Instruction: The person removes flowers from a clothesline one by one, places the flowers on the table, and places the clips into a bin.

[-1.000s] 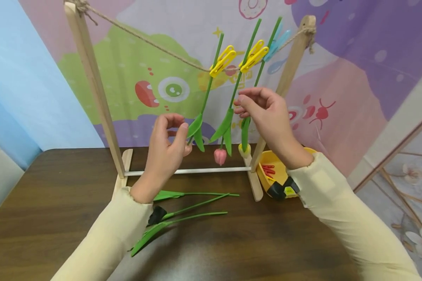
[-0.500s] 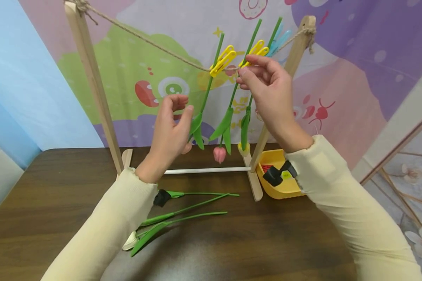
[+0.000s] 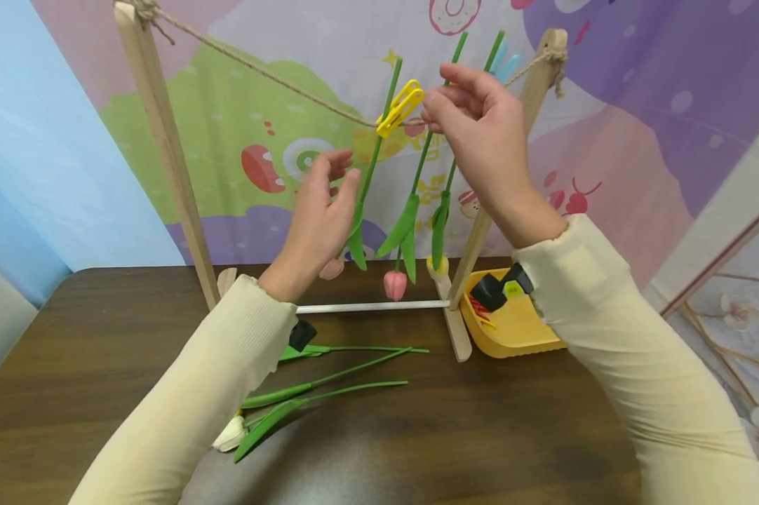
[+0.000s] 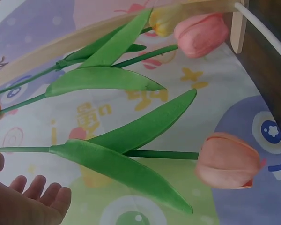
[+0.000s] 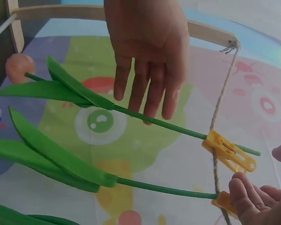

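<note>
Three artificial tulips hang head-down from a twine line (image 3: 259, 76): a peach tulip (image 4: 228, 161), a pink tulip (image 3: 395, 285) and a yellow tulip (image 3: 438, 268). A yellow clothespin (image 3: 400, 109) clips the peach tulip's stem, and a blue clothespin (image 3: 508, 68) is at the far right. My right hand (image 3: 489, 140) is at the pink tulip's yellow clothespin (image 5: 223, 202), mostly covering it in the head view; thumb and fingers are apart, and contact cannot be told. Beside the peach tulip's stem, my left hand (image 3: 321, 217) holds nothing, its fingers loosely extended.
The line is tied between two wooden posts (image 3: 165, 140), joined low down by a white rod (image 3: 367, 307). Several loose tulips, one with a white bloom (image 3: 231, 433), lie on the brown table (image 3: 480, 435). A yellow basket (image 3: 525, 338) with red clothespins stands by the right post.
My right hand has risen along the pink tulip's stem to its clothespin. My left hand has moved up and slightly right. The hanging tulips stay clipped.
</note>
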Motion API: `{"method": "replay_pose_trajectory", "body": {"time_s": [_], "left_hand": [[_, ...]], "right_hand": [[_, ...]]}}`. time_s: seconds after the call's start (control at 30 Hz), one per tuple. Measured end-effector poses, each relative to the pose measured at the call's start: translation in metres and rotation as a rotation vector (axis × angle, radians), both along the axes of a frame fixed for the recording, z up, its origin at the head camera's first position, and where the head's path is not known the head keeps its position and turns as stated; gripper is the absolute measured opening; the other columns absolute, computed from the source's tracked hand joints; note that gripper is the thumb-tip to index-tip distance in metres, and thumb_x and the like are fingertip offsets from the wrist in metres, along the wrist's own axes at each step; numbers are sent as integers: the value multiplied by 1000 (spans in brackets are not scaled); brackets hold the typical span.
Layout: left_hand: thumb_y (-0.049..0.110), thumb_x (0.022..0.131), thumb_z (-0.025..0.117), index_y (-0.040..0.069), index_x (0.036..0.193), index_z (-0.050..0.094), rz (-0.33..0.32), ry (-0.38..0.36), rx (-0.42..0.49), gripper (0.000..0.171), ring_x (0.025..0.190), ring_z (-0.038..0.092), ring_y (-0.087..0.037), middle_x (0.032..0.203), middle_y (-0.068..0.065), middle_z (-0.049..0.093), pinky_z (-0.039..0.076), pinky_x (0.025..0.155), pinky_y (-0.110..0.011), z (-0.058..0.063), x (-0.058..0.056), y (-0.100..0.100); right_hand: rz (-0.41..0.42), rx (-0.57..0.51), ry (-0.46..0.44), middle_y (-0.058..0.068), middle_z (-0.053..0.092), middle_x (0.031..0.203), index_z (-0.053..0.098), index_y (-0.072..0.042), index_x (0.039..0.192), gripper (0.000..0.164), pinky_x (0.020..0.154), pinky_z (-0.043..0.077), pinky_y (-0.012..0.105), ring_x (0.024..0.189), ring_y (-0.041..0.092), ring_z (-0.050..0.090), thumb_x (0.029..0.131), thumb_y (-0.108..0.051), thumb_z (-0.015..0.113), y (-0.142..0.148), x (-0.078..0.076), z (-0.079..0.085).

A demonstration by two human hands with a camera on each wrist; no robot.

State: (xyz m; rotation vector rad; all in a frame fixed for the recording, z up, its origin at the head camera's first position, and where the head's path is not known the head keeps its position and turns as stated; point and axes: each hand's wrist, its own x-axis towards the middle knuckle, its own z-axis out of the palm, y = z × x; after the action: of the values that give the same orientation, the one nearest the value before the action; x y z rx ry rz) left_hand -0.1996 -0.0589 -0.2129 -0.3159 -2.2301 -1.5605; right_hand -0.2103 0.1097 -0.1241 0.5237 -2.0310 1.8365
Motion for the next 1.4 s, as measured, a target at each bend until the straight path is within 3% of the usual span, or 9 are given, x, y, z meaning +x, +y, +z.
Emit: {"method": "replay_pose_trajectory", "body": {"time_s": [0.3, 0.6, 0.83, 1.07, 1.27, 1.4], "left_hand": [[24, 101, 37, 8, 136, 40, -40, -29, 10, 39, 124, 46, -16, 134, -8, 49, 38, 102, -30, 1, -8, 7], [24, 101, 38, 8, 132, 45, -47, -20, 7, 36, 117, 49, -16, 127, -7, 54, 41, 96, -33, 0, -10, 11], [22, 101, 37, 5, 124, 48, -86, -30, 38, 31, 109, 52, -18, 116, -9, 57, 42, 91, -32, -2, -11, 17], [18, 102, 35, 1, 117, 48, -111, -4, 56, 26, 94, 55, -18, 101, -10, 54, 44, 85, -28, -4, -13, 20], [16, 102, 30, 0, 115, 46, -137, -8, 105, 26, 87, 51, -19, 102, -7, 51, 45, 82, -29, -5, -13, 24], [16, 103, 29, -1, 113, 46, -129, 2, 69, 26, 83, 47, -20, 94, -7, 46, 41, 76, -28, -3, -13, 24]], "right_hand": [[-27, 215, -28, 9, 61, 118, 51, -8, 132, 44, 81, 50, 21, 96, 14, 63, 89, -15, 59, -4, 0, 9], [-50, 345, -33, 6, 60, 122, 50, -12, 134, 46, 58, 41, 18, 81, 7, 63, 89, -17, 58, -7, -1, 13], [-64, 376, -44, 6, 57, 112, 53, -9, 132, 45, 73, 52, 18, 90, 11, 64, 88, -15, 62, -9, -2, 15], [-122, 485, -41, 5, 59, 112, 56, -11, 129, 40, 67, 45, 17, 94, 9, 59, 90, -20, 60, -7, -2, 16], [-102, 485, -42, 2, 60, 103, 60, -9, 125, 38, 68, 44, 16, 89, 8, 58, 89, -21, 61, -5, -2, 18], [-63, 491, -46, 4, 64, 102, 62, -7, 121, 33, 74, 49, 19, 87, 10, 62, 90, -21, 61, -3, -1, 20]]}}
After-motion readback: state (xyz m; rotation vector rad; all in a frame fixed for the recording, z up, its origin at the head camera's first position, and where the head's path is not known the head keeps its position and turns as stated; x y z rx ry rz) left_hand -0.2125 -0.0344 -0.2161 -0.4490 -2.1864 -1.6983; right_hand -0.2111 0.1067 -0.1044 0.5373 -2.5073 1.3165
